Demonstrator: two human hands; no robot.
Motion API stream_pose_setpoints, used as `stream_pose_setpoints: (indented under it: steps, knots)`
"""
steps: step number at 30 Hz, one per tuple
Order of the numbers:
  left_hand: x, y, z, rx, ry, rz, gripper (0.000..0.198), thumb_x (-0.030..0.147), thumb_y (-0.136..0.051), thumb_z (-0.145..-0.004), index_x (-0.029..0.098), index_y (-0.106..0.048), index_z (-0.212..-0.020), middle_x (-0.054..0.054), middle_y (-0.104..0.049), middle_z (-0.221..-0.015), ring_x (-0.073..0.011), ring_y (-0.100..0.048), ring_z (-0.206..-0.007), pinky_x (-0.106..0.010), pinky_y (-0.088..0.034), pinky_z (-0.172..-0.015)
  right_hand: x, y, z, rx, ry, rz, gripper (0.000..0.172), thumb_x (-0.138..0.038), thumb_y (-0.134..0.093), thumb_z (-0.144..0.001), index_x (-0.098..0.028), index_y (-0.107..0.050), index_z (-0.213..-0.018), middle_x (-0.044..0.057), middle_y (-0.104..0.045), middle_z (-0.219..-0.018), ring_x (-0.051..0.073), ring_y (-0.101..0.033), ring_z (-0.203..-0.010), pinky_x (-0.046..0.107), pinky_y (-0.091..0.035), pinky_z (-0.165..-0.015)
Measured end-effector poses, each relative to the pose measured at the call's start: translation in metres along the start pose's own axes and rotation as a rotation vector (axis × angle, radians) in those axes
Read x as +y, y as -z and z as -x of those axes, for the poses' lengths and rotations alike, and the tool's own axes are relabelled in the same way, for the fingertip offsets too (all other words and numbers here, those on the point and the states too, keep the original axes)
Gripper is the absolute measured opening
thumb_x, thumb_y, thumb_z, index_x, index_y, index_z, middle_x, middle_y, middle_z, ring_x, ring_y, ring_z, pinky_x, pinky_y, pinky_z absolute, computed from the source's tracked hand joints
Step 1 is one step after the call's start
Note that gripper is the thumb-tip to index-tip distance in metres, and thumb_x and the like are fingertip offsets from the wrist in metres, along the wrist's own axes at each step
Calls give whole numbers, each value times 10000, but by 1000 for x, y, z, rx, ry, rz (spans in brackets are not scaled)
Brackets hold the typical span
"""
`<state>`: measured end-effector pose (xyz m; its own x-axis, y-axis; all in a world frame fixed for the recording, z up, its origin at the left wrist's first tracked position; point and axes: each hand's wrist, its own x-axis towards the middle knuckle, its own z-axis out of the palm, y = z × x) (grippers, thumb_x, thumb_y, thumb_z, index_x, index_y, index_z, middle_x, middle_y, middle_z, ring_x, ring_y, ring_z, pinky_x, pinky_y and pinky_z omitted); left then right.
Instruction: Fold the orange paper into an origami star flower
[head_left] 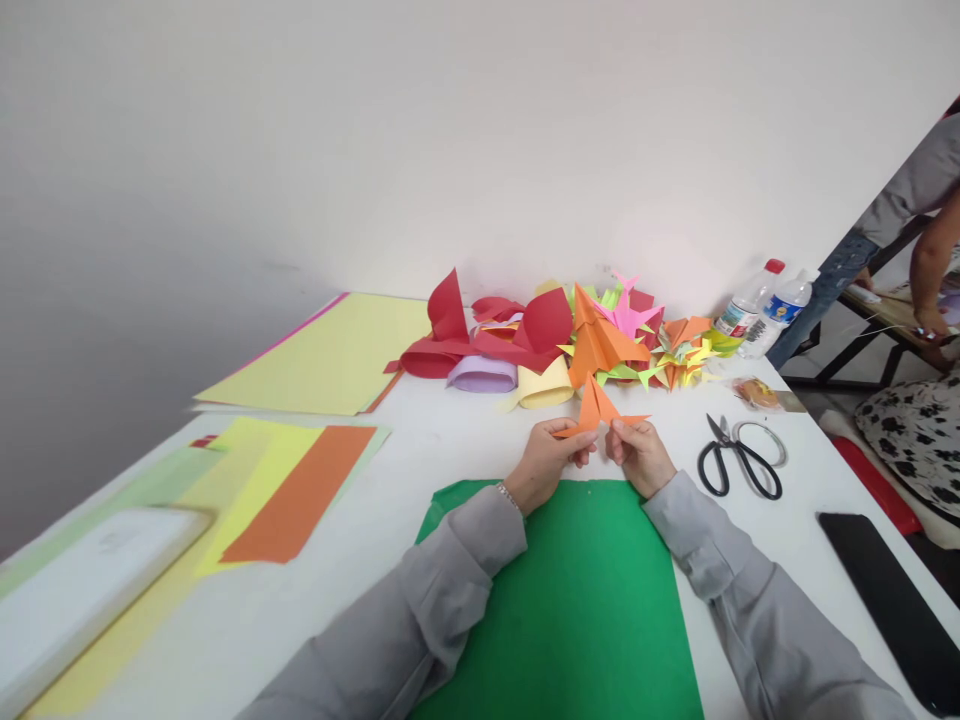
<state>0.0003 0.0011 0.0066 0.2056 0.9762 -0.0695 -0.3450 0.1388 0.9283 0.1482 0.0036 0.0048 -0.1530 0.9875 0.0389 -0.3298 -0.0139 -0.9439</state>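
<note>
**Held item: orange folded piece**. Pointed paper fold with its peak up and flat wings out to either side. It is held just above the far edge of the green sheet, clear of the white surface.

**Left hand**. Fingertips pinch the left wing of the orange folded piece. The grey sleeve crosses the green sheet's left corner.

**Right hand**. Fingers are closed in a pinch on the right wing. The grey sleeve runs off the green sheet's right edge.

**Green sheet.** Flat on the surface under both forearms.

**Scissors**. Black handles, blades shut, lying flat to the right of the green sheet. They are near the right hand but apart from it.

**Black slab**. Dark flat device further right of the green sheet, at the surface's edge.

**Paper pile**. Beyond the green sheet, against the wall: red, orange, pink and yellow-green folded figures, with lilac and pale yellow curled pieces in front.

**Two bottles**. Clear plastic, tilted, beyond and right of the green sheet at the pile's right end. One has a red cap, the other a blue label.

**Small wrapped item**. Between the bottles and the scissors; contents too small to tell.

**Yellow sheets**. Large flat stack beyond and left of the green sheet, with a pink edge showing beneath.

**Loose sheets**. Left of the green sheet, overlapping — yellow and pale green, with an orange one on top.

**White object**. Far left of the green sheet, too blurred to identify.

**Another person**. Far right of the green sheet, past the end of the surface, with an arm reaching down to a separate table.
</note>
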Motion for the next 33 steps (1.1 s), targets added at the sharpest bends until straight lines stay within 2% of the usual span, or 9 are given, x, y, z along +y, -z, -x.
stream_pose_setpoints:
  steps: [6,10,13,19,25,30,33]
  knots:
    - [1,1,0,-32,7,49,284,295,-774,-576,138,-539,-553,10,-570,-480,-76,-482,-421,-220,-361,-460,3,-2,-1,-4,-14,-61,365,-379,-680,-708,-163,-576,-433,-21,-468,-355,85,-375,-352,255,-274,-422]
    - [2,0,1,-66,15,29,272,306,-769,-592,130,-562,-579,10,-556,-464,-90,-498,-432,-229,-376,-470,2,-2,-2,-12,-29,-108,259,-342,-694,-700,-155,-612,-542,-1,-560,-475,99,-444,-411,254,-329,-447]
    - [4,0,1,-62,25,38,269,318,-775,-590,123,-596,-642,4,-570,-492,-94,-508,-452,-225,-379,-468,2,-1,-2,-8,-35,-165,206,-294,-719,-683,-166,-599,-575,-15,-565,-515,98,-455,-433,249,-355,-462]
    - [7,1,0,-96,55,119,287,374,-734,-645,114,-631,-707,-33,-615,-618,-93,-529,-501,-214,-387,-456,2,2,-3,-29,-81,-202,230,-342,-712,-692,-167,-605,-587,-5,-569,-540,104,-466,-444,254,-376,-462]
    - [5,1,1,-233,122,215,260,325,-747,-650,102,-644,-735,-61,-624,-751,-112,-568,-604,-213,-429,-492,0,2,-1,-37,-81,-240,230,-350,-725,-690,-169,-618,-598,9,-609,-591,98,-472,-467,251,-409,-492]
    - [1,1,1,-264,100,200,225,297,-735,-680,94,-686,-763,-84,-635,-775,-139,-577,-707,-239,-463,-577,0,6,0,-147,-167,-253,290,-404,-705,-708,-166,-610,-571,6,-556,-546,151,-558,-577,284,-452,-558]
    - [-1,1,1,-249,95,171,233,307,-748,-663,97,-694,-746,-80,-633,-747,-145,-572,-698,-252,-460,-589,0,6,0,-151,-189,-259,298,-404,-713,-697,-169,-600,-553,-2,-523,-515,158,-554,-589,278,-438,-544]
